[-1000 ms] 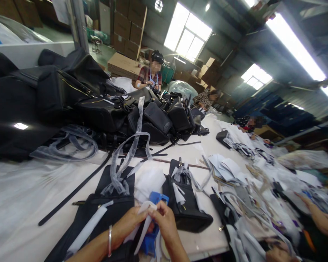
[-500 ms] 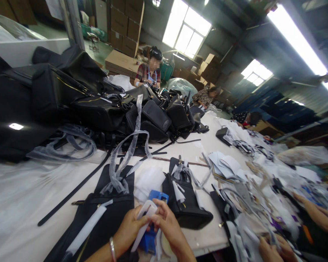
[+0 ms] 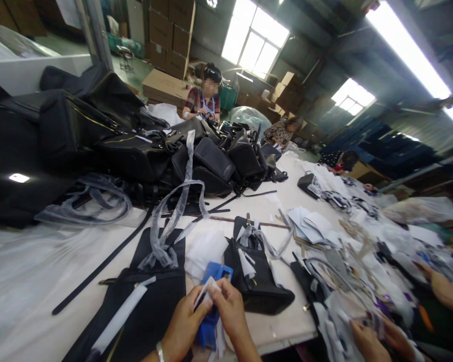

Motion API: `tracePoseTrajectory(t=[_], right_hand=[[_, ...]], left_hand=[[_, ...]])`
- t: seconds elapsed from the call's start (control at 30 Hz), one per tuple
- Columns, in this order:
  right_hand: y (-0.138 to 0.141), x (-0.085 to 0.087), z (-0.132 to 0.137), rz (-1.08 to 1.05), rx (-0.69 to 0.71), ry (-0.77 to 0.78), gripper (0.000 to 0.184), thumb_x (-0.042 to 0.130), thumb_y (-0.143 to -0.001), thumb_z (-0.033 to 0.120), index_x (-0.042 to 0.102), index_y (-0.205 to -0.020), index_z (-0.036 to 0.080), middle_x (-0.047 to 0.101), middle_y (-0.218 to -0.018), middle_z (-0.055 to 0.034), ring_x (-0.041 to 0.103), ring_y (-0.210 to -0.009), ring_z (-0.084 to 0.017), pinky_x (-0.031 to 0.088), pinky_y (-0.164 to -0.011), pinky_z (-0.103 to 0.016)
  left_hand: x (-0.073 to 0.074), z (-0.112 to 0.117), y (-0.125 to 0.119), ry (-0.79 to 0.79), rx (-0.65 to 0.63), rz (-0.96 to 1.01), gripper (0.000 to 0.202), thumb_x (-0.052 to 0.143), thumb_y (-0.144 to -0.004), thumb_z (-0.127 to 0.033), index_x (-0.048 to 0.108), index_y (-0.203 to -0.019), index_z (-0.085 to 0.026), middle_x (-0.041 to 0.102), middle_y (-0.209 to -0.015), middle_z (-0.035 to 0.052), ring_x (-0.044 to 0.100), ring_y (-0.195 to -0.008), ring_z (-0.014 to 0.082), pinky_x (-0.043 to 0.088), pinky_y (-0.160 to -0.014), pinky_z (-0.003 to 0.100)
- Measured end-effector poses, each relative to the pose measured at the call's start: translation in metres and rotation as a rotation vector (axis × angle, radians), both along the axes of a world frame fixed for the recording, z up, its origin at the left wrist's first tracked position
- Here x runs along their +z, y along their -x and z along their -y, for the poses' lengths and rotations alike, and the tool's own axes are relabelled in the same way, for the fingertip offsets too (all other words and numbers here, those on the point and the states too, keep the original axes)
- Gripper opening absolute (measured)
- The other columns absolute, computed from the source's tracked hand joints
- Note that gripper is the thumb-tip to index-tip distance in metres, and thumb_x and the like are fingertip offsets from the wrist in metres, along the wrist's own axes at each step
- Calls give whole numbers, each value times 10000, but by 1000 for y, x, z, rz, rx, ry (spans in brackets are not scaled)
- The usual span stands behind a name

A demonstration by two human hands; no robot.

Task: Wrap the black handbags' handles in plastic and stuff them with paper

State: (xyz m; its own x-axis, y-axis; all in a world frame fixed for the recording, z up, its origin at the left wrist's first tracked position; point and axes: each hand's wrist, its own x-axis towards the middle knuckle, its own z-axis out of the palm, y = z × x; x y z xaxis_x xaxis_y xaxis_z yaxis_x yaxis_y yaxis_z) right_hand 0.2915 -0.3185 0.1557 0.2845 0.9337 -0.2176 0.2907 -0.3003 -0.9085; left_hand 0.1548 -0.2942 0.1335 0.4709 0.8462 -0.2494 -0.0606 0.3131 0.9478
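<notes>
My left hand [image 3: 184, 322] and my right hand [image 3: 228, 306] meet at the near table edge, both pinched on a small white strip [image 3: 206, 292]. Under them lies a blue plastic tool [image 3: 213, 301]. A flat black bag [image 3: 147, 296] with a white wrapped strap lies just left of my hands. A small upright black handbag [image 3: 258, 281] stands just right of them. A metal bracelet [image 3: 159, 351] is on my left wrist.
A big heap of black bags [image 3: 136, 146] fills the far left of the white table [image 3: 33, 281]. Clear plastic strips [image 3: 173, 216] and a long black strap [image 3: 101, 266] cross the middle. White papers [image 3: 313, 226] and another person's hands [image 3: 366, 339] are at right. Several people sit further back.
The white strip between my fingers has become shorter and more bunched. My hands have drawn a little closer to me, and the view has shifted slightly left.
</notes>
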Motion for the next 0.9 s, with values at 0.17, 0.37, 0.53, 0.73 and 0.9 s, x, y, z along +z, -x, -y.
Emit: tracePoseTrajectory(t=[0.17,0.37,0.53,0.73,0.9], right_hand=[[7,-2,1,-150,-25,23,292,578,-824,459,566,-761,174,548,-612,33,490,-533,-109,377,-482,-194],[10,-10,8,-344,-54,22,326,554,-847,498,530,-892,176,508,-531,70,413,-401,-71,330,-407,-176],[20,-29,8,-273,-233,46,346,541,-841,522,476,-771,190,454,-447,91,394,-335,-67,284,-346,-169],[31,-38,10,-552,-387,34,338,612,-762,485,429,-714,205,372,-478,122,293,-335,-35,291,-325,-160],[24,-31,15,-661,-395,38,256,628,-730,388,462,-725,193,445,-528,95,332,-370,-40,313,-348,-169]], left_hand=[[-2,1,-3,140,125,38,320,637,-773,-467,650,-894,-171,673,-760,21,612,-666,183,473,-593,236],[-6,-6,-2,191,75,85,257,631,-788,-418,596,-809,-165,629,-625,-4,571,-516,148,429,-494,225],[-4,2,-6,71,134,-39,258,575,-836,-432,586,-901,-182,673,-787,31,634,-603,180,491,-547,255],[-10,7,4,-356,51,-304,164,487,-907,-341,595,-920,-218,663,-824,30,648,-729,182,493,-660,246],[-23,6,6,-789,-93,-456,262,351,-938,-209,612,-961,-204,639,-862,63,640,-780,188,507,-706,264]])
